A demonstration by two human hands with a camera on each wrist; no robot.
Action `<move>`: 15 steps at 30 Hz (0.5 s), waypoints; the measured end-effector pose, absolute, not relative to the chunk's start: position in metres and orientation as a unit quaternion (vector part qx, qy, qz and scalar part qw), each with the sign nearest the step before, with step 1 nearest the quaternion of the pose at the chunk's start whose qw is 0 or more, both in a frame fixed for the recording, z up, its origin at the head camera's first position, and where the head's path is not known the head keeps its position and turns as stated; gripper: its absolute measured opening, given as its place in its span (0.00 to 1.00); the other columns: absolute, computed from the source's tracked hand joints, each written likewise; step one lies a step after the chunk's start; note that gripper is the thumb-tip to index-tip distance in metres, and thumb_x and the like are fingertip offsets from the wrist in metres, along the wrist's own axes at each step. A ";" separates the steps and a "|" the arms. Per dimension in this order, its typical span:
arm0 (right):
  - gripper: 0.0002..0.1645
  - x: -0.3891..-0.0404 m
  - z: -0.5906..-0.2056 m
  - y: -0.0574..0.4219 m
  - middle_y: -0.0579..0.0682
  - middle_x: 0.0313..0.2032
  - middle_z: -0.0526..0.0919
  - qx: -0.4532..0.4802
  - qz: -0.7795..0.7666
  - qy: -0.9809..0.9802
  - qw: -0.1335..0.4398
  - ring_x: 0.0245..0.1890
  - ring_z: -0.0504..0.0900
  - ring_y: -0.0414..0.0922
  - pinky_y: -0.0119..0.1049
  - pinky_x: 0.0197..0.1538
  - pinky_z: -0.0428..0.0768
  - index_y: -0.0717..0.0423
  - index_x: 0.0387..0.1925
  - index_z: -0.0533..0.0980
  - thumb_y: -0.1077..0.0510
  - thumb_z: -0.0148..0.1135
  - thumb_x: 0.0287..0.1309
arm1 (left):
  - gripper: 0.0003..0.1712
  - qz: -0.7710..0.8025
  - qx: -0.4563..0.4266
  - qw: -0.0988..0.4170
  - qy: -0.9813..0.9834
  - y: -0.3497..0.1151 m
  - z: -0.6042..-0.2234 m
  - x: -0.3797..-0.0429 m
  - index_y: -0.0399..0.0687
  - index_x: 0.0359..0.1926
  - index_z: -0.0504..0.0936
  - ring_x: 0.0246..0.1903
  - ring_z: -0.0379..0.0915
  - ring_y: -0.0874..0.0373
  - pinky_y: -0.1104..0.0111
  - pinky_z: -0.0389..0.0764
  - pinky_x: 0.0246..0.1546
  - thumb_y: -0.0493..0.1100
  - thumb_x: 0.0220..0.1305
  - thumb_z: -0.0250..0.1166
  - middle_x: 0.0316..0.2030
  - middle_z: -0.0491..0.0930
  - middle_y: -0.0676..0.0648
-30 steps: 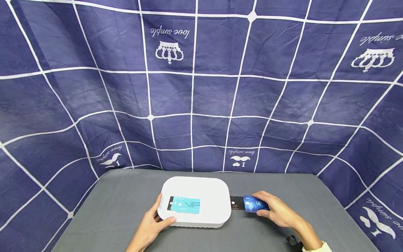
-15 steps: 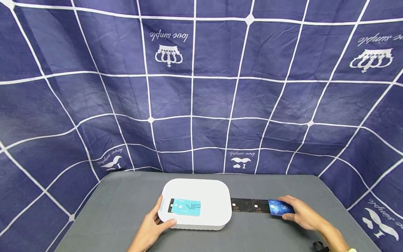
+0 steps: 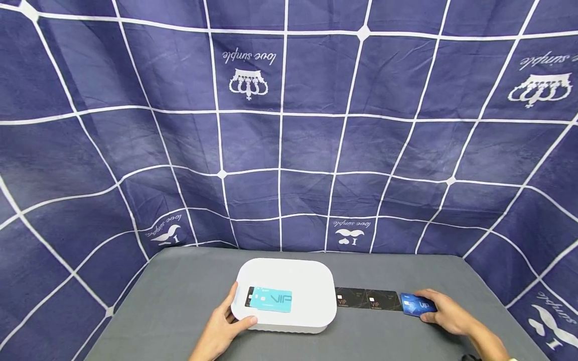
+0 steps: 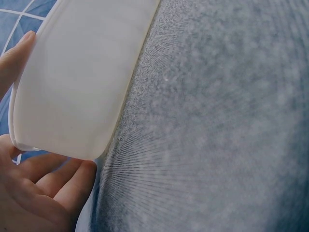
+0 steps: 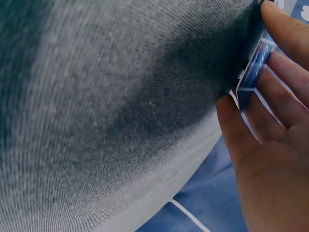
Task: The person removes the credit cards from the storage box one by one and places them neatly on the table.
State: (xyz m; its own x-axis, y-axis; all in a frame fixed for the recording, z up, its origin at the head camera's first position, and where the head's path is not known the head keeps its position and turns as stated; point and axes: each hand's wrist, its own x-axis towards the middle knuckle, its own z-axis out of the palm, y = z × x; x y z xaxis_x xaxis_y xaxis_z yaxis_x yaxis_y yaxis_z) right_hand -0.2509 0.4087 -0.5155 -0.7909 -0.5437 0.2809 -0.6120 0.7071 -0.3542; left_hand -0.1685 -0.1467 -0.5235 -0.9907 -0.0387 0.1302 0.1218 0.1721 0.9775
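Observation:
My left hand [image 3: 221, 326] grips the left end of a white rounded box [image 3: 311, 283], thumb on the near edge and fingers round the end. In the left wrist view, fingertips [image 4: 87, 169] touch the lower side wall of the box. A light-blue VIP card [image 3: 276, 301] lies on its top, over a dark card [image 3: 249, 297] that shows only at the left. To the right, my right hand [image 3: 447, 313] pinches a blue VIP card [image 3: 411, 304] between thumb and fingers, down at the table. The right wrist view shows the card [image 5: 252, 72] edge-on.
Two black VIP cards [image 3: 383, 300] lie in a row on the grey table [image 3: 370, 336], between the box and the blue card. A blue curtain [image 3: 307, 140] with white grid lines rises behind the table and along both sides. A dark object shows by the right wrist.
My right hand has moved right with the blue card, away from the box. The second black card has come fully into view beside the first. The left hand stays on the box.

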 end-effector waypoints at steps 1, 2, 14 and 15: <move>0.30 -0.252 -0.516 0.409 0.58 0.43 0.81 0.314 0.219 -0.921 0.078 0.45 0.76 0.39 0.27 0.43 0.71 0.67 0.47 0.78 0.62 0.77 0.39 | 0.59 -0.643 -0.026 0.062 -0.763 -0.146 -0.523 -0.168 0.33 0.75 0.50 0.63 0.63 0.37 0.69 0.74 0.53 0.36 0.51 0.77 0.72 0.53 0.30; 0.30 -0.253 -0.517 0.409 0.57 0.43 0.81 0.312 0.219 -0.921 0.076 0.45 0.76 0.38 0.27 0.44 0.71 0.67 0.47 0.78 0.62 0.77 0.38 | 0.59 -0.642 -0.024 0.061 -0.764 -0.146 -0.523 -0.168 0.33 0.75 0.50 0.63 0.62 0.37 0.69 0.74 0.53 0.36 0.51 0.77 0.72 0.53 0.30; 0.31 -0.256 -0.515 0.402 0.55 0.44 0.77 0.303 0.225 -0.924 0.063 0.43 0.75 0.45 0.33 0.42 0.73 0.69 0.47 0.78 0.68 0.74 0.34 | 0.59 -0.656 -0.031 0.058 -0.752 -0.147 -0.523 -0.168 0.33 0.76 0.48 0.64 0.60 0.38 0.70 0.73 0.54 0.36 0.51 0.77 0.73 0.52 0.31; 0.31 -0.256 -0.514 0.400 0.55 0.44 0.77 0.294 0.221 -0.928 0.061 0.43 0.75 0.46 0.34 0.42 0.73 0.68 0.47 0.78 0.67 0.74 0.35 | 0.59 -0.655 -0.030 0.057 -0.753 -0.147 -0.523 -0.168 0.33 0.76 0.48 0.64 0.60 0.38 0.70 0.73 0.54 0.36 0.51 0.77 0.73 0.52 0.31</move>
